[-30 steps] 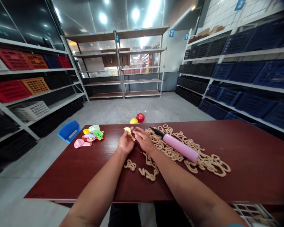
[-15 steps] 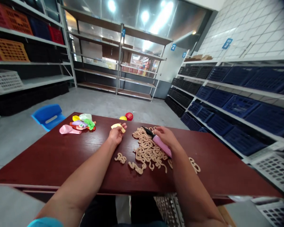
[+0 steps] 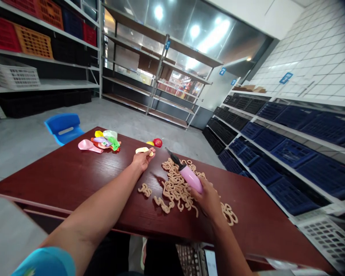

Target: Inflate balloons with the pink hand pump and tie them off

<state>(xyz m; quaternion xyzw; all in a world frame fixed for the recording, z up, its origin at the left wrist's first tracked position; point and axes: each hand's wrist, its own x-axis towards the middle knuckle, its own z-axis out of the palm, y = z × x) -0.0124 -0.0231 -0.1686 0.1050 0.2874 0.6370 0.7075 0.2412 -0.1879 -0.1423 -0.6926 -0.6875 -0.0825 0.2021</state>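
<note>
My left hand (image 3: 141,160) rests on the dark red table (image 3: 60,180), its fingers closed on a limp yellow balloon (image 3: 143,150). In my right hand (image 3: 208,197) is a pink hand pump (image 3: 186,175) with a black nozzle, gripped by its lower end and lifted off the table with the nozzle pointing up and away. Under the pump lies a heap of tan curly clips (image 3: 176,186). A single tan clip (image 3: 144,189) sits apart, between my arms.
A pile of uninflated coloured balloons (image 3: 102,141) lies at the table's far left. Beyond the far edge are a red ball (image 3: 157,142), a yellow one beside it, and a blue plastic chair (image 3: 63,127). Shelves with crates line both sides.
My right hand left the yellow balloon, moved right, took the pink pump and lifted it off the clips. The left hand kept the balloon. My head turned, shifting the view.
</note>
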